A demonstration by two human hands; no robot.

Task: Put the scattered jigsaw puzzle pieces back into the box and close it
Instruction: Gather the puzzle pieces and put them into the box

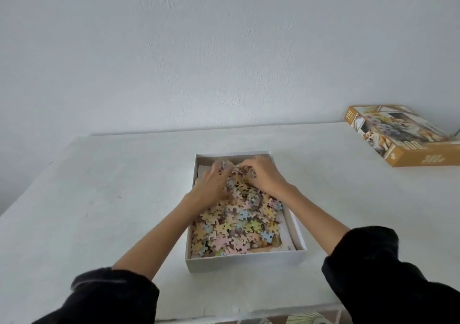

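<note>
The shallow white cardboard box base (245, 262) sits at frame centre on the white table (99, 199) and holds the pastel cardboard jigsaw pieces (239, 226). The left hand (214, 183) and right hand (265, 176) curl round a clump of pieces at the far end, evidently to keep it inside the walls. The orange printed lid (403, 134) lies at upper right, clear of loading and not yet fitted.

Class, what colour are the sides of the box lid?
Golden yellow; the lid shows best in head view.
</note>
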